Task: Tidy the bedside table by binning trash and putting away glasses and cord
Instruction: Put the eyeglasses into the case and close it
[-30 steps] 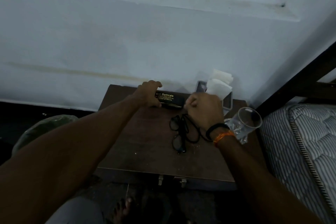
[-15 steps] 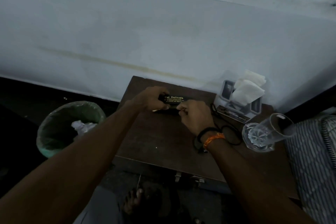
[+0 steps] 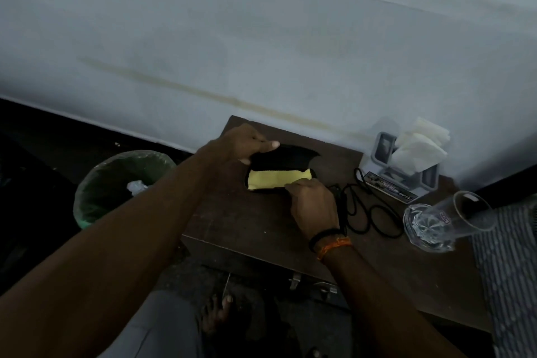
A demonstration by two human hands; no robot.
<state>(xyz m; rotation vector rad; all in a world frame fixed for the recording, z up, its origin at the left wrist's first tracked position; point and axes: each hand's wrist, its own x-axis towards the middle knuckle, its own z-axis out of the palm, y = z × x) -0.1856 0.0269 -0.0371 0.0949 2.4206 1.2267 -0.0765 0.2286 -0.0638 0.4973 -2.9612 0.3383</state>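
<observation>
A black glasses case [image 3: 283,157] lies open at the back of the dark wooden bedside table [image 3: 247,221], with a yellow cloth [image 3: 277,179] showing inside. My left hand [image 3: 247,144] grips the raised lid at its left end. My right hand [image 3: 312,202] holds the case's front edge. Just right of that hand lie black glasses and a black cord [image 3: 369,212], tangled together and partly hidden by my wrist.
A grey holder with white tissues [image 3: 415,151] stands at the back right. A clear glass [image 3: 444,219] stands near the table's right edge, beside a striped mattress [image 3: 511,270]. A green-lined bin [image 3: 122,183] with crumpled trash sits on the floor to the left.
The case was shut with its label up; now its lid is lifted and the yellow cloth shows. The view has shifted left, bringing the bin into sight.
</observation>
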